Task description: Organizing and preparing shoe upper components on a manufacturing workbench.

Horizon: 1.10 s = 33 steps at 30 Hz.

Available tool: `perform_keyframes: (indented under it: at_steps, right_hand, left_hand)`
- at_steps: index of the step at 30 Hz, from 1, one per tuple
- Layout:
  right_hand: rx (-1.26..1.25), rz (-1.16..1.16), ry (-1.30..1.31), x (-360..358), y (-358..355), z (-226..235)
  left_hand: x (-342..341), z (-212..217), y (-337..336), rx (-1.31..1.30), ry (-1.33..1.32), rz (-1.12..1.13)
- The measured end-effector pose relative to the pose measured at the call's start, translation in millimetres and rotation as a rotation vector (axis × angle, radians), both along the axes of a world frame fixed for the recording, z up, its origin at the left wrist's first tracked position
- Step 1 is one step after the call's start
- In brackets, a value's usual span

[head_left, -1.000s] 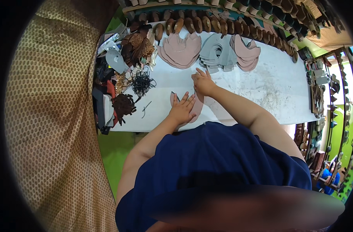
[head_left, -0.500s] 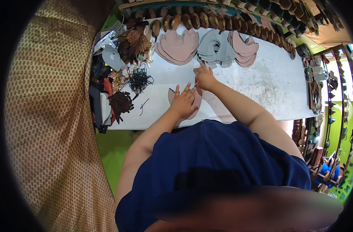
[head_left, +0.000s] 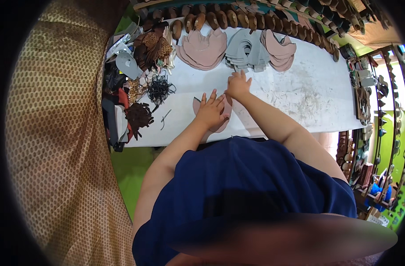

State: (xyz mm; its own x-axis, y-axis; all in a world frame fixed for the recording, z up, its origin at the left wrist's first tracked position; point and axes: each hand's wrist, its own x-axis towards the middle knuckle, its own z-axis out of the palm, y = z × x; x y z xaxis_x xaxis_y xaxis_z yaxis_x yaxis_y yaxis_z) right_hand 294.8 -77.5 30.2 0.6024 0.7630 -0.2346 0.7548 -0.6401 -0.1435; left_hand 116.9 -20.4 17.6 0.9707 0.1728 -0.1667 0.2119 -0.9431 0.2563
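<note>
A pink curved piece of sheet material [head_left: 228, 107], pointed at its far left, lies flat on the white-covered table near my body. My left hand [head_left: 210, 111] rests on it with fingers spread, hiding its middle. Just beyond the piece's far right edge is my right hand [head_left: 238, 86], fingers apart and partly bent. No held object shows in it; whether its lower side touches the piece, I cannot tell. Beyond that hand sits a stack of grey cut pieces [head_left: 257, 55], between a larger pink stack [head_left: 203, 52] and a smaller pink stack [head_left: 280, 54].
Brown shoe lasts [head_left: 232, 19] line the table's far edge. Scraps crowd the left end, among them tangled black cord [head_left: 160, 90] and a dark brown bundle [head_left: 139, 117]. A patterned curtain [head_left: 62, 133] hangs at left. Shelving with footwear [head_left: 382, 119] stands at right.
My right hand has shifted slightly right, and its fingers have changed from stretched forward to more bent. My left hand stays spread on the pink piece. The view has tilted a little.
</note>
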Motion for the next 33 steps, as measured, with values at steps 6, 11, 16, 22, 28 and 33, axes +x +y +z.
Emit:
perform_keyframes:
  at_steps: [6, 11, 16, 22, 28, 33]
  right_hand:
    - [0.162, -0.236, 0.290, 9, -12, -1]
    - [0.320, 0.199, 0.010, 7, -49, -33]
    - [-0.023, 0.504, -0.014, -21, -66, -19]
    - [0.001, 0.473, 0.012, -36, -66, -15]
    - [-0.048, 0.490, -0.010, -56, -74, -9]
    - [-0.114, 0.511, -0.013, -69, -74, -9]
  left_hand:
    - [-35, -14, 26, -0.124, -0.102, 0.006]
    - [-113, -3, 53, -0.067, -0.103, 0.171]
    - [-201, -10, 78, 0.115, -0.087, 0.439]
    - [-242, -17, 89, 0.033, 0.139, 0.494]
    - [-233, -4, 97, -0.026, 0.262, 0.481]
    - [-239, -3, 103, -0.076, 0.308, 0.428]
